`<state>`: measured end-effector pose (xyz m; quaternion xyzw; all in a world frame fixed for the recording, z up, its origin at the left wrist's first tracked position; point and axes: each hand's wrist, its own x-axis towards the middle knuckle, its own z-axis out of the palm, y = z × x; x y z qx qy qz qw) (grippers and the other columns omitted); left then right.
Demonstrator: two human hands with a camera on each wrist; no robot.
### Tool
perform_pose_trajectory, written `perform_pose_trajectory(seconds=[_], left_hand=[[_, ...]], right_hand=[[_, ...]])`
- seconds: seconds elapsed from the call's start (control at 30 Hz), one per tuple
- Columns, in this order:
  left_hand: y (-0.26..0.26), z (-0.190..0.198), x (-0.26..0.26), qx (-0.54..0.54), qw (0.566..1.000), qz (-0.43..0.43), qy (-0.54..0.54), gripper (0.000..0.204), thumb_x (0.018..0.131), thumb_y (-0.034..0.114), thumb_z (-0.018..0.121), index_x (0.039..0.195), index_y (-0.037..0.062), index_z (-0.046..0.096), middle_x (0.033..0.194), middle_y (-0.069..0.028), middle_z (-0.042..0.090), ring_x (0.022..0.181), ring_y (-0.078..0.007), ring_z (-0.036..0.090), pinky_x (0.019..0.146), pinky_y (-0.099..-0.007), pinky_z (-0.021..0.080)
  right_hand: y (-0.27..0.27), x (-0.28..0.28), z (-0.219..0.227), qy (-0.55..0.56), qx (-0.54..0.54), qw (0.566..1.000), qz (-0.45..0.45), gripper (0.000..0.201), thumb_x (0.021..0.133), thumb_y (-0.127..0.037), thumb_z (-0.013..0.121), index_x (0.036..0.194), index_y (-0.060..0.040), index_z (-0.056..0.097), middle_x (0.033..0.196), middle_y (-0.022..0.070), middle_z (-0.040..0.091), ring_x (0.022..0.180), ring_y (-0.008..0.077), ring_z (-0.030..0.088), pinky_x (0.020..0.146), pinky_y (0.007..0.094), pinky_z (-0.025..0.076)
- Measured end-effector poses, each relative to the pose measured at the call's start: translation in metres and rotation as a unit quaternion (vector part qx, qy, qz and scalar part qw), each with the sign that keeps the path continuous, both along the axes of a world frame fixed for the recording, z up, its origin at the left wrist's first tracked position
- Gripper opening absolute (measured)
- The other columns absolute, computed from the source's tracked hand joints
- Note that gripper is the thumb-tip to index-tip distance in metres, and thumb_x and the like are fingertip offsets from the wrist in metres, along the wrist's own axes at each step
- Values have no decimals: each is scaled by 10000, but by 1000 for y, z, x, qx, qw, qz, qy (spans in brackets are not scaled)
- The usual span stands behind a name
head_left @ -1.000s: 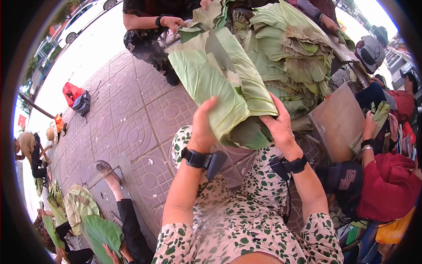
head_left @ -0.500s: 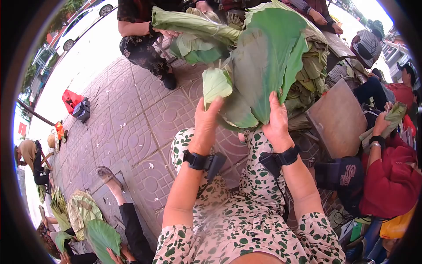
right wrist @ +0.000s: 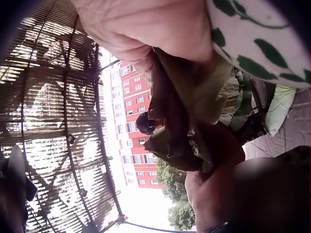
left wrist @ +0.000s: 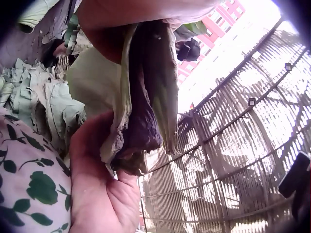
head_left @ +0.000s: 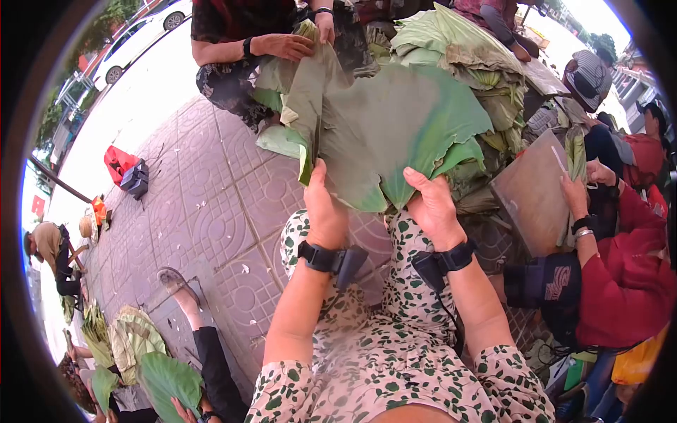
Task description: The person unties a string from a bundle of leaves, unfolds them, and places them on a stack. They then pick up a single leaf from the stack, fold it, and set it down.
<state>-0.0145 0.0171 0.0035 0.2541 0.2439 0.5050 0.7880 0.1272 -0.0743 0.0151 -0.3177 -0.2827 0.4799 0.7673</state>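
A broad lotus leaf (head_left: 395,120), dull grey-green with a brighter green right side and a ragged edge, is spread out in front of my lap. My left hand (head_left: 328,215) grips its near left edge, thumb on top, where a folded part stands up. The right hand (head_left: 435,211) pinches the near right edge, also with the thumb on top. In the left wrist view, the dark, crumpled leaf edge (left wrist: 143,126) hangs between the hands. The right wrist view shows wrinkled leaf layers (right wrist: 180,131) close under the palm; most fingers are hidden beneath the leaf.
Beyond the leaf sits a person whose hand (head_left: 285,46) is at other leaves. A tall leaf pile (head_left: 458,42) stands at the back right. A brown board (head_left: 532,194) leans to the right, beside a person in a red top (head_left: 624,289). Patterned paving (head_left: 190,183) lies left.
A folded leaf bundle in both hands has opened into a broad leaf, now lying flatter and lower. A small pale leaf piece at the left hand is no longer seen.
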Motion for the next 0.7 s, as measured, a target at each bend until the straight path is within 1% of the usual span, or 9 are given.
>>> perform_pose_trajectory(seconds=[0.07,0.13,0.2,0.33,0.4,0.43,0.5,0.6,0.7], left_hand=[[-1,5,1,-56,984,-52,-160,392,898,309,439,1194,52,438,1172,-76,512,1068,-249,490,935,-393,383],[0,5,-1,-57,983,-56,-163,406,903,340,414,1202,66,436,1202,-70,499,1096,-263,465,959,-407,355],[-1,7,-1,-80,980,-51,-174,409,902,349,414,1206,77,437,1203,-65,496,1097,-258,464,948,-408,365],[-6,15,2,-56,986,-42,-152,423,904,385,401,1168,59,459,1145,-47,512,1043,-218,477,935,-357,360],[-5,12,1,-55,989,-33,-136,376,881,278,482,1175,45,453,1143,-65,529,1032,-230,514,908,-375,408],[-3,9,2,-51,989,-38,-133,376,881,278,482,1175,45,453,1143,-65,529,1032,-230,514,908,-375,408],[0,3,2,-28,999,-16,-17,349,843,165,543,1145,9,465,1093,-75,550,981,-216,545,872,-345,441],[-2,1,3,-30,999,-21,5,336,815,91,565,1120,-16,475,1069,-87,557,954,-210,557,854,-336,455],[-4,3,5,-32,999,-13,21,289,819,86,565,1079,-24,504,1041,-66,562,931,-182,547,842,-307,437]], right_hand=[[1,0,0,28,12,999,16,351,833,-44,539,1169,-36,440,1108,53,510,991,184,521,866,376,450],[0,-6,-1,118,-5,993,16,313,830,-37,539,1136,-37,474,1091,52,524,992,183,524,882,380,436],[1,-8,-3,125,2,992,32,318,829,-38,542,1140,-33,471,1096,53,522,999,183,516,893,375,424],[3,-15,1,142,7,987,71,312,835,-52,547,1138,-16,479,1082,54,535,999,179,509,916,360,399],[2,-17,4,127,4,990,69,258,837,-34,545,1092,-23,509,1040,45,558,948,180,549,866,370,449],[2,-16,4,129,10,989,65,258,837,-34,545,1092,-23,509,1040,45,558,948,180,549,866,370,449],[2,-17,1,123,3,991,49,268,837,-33,544,1101,-23,503,1048,55,554,950,178,549,865,369,454],[-1,-15,-1,128,23,991,43,288,837,-34,543,1121,-20,491,1066,63,548,962,180,546,873,369,452],[-2,-13,-3,111,20,993,46,305,839,-40,542,1137,-14,481,1082,64,546,974,179,544,882,358,447]])
